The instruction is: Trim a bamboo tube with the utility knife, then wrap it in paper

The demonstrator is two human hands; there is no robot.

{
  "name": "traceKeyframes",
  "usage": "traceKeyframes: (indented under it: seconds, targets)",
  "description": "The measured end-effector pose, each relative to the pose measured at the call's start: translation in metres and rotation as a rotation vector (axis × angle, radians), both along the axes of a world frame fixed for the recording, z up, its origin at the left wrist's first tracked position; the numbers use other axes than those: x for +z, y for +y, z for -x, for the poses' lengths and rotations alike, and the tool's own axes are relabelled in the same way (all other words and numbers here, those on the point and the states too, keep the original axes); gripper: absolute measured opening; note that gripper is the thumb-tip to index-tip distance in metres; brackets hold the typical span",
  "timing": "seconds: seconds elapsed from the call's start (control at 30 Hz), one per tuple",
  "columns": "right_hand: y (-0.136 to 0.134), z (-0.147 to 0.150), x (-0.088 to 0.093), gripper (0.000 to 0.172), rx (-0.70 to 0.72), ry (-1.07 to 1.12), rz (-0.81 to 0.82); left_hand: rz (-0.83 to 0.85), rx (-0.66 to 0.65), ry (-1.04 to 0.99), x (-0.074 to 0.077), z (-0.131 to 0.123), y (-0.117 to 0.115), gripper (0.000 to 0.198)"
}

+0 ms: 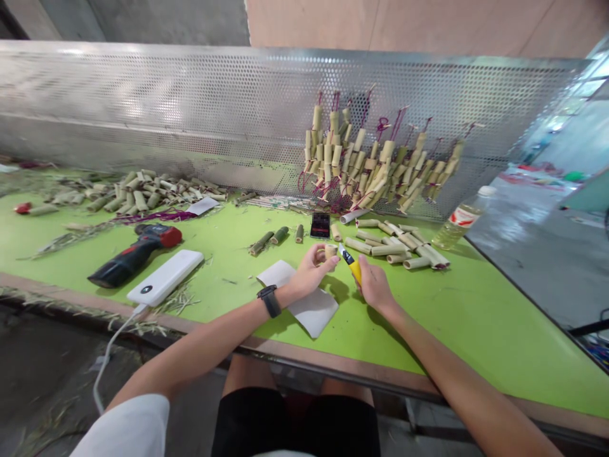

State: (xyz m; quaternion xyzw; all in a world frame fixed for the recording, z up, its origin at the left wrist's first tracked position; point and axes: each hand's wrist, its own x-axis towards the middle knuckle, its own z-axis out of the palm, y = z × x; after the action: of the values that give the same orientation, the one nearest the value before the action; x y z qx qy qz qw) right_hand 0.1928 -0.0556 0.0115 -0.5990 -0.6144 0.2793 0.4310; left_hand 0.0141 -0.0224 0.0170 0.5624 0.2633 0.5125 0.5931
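Behind the phone (320,225), strung bamboo bundles (328,155) crowd before the mesh panel (190,108); cut tubes (385,250) and a bottle (459,222) sit to its right, a drill (137,254) well to its left. On its near side, above white paper (311,312), the left hand (308,274) pinches a short bamboo piece (330,250), while the right hand (373,283) grips a yellow knife (354,270), blade just beside that piece, contact unclear.
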Motion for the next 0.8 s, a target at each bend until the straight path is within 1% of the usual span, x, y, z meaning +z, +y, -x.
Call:
traceKeyframes:
  seconds: [0.17, 0.27, 0.37, 0.43, 0.5, 0.63, 0.73, 0.8]
  targets:
    - [0.000, 0.001, -0.002, 0.076, 0.015, -0.010, -0.005, 0.007, -0.061, 0.042, 0.001, 0.001, -0.002, 0.058]
    - [0.000, 0.003, -0.002, 0.077, 0.019, -0.032, 0.004, 0.013, -0.126, 0.067, 0.002, 0.003, -0.005, 0.054]
    - [0.000, 0.004, -0.001, 0.076, 0.024, -0.059, 0.018, 0.080, -0.213, 0.018, 0.003, 0.004, -0.008, 0.049]
    - [0.000, 0.005, 0.000, 0.075, 0.032, -0.083, 0.019, 0.116, -0.239, 0.007, 0.006, 0.005, -0.009, 0.046]
    - [0.000, 0.006, 0.000, 0.074, 0.034, -0.110, 0.009, 0.095, -0.226, 0.043, 0.009, 0.006, -0.010, 0.044]
    - [0.001, 0.006, -0.001, 0.072, 0.037, -0.176, -0.034, 0.015, -0.160, 0.211, 0.014, 0.007, -0.013, 0.049]
    - [0.000, 0.007, -0.002, 0.073, 0.057, -0.232, -0.051, 0.009, -0.141, 0.315, 0.012, 0.006, -0.013, 0.052]
    - [-0.001, 0.009, -0.002, 0.075, 0.039, -0.260, -0.069, -0.038, -0.095, 0.350, 0.009, 0.005, -0.012, 0.050]
